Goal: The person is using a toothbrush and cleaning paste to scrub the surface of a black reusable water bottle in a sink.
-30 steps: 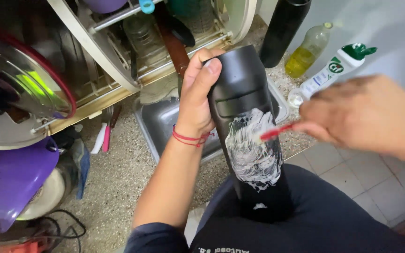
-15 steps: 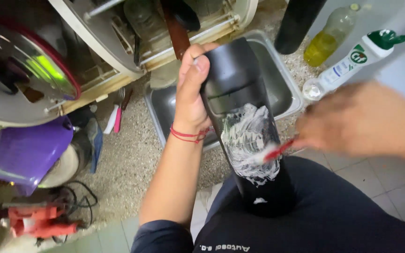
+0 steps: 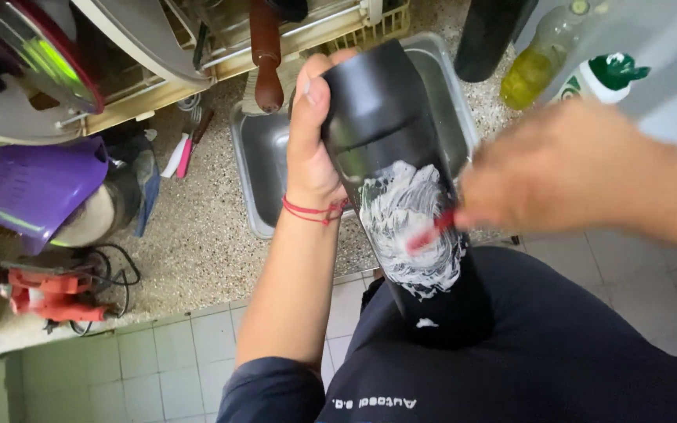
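Observation:
My left hand [image 3: 309, 141] grips the upper part of a tall black bottle [image 3: 389, 133], held tilted over the counter edge with its base against my dark shirt. White foam [image 3: 409, 227] covers the bottle's middle. My right hand [image 3: 566, 168], blurred, holds a thin red brush [image 3: 430, 232] whose tip rests in the foam. A red string bracelet circles my left wrist.
A small steel sink [image 3: 264, 157] sits in a speckled stone counter behind the bottle. A dish rack [image 3: 221, 31] with a pot lid stands at the back left. A purple container [image 3: 29, 184], a red tool [image 3: 48, 294], a yellow liquid bottle [image 3: 538, 63] and a white green-capped bottle [image 3: 601, 78] surround it.
My right hand has kept moving the red brush across the foam, now lower and more central on the bottle. The view has shifted slightly; my left hand's grip is unchanged.

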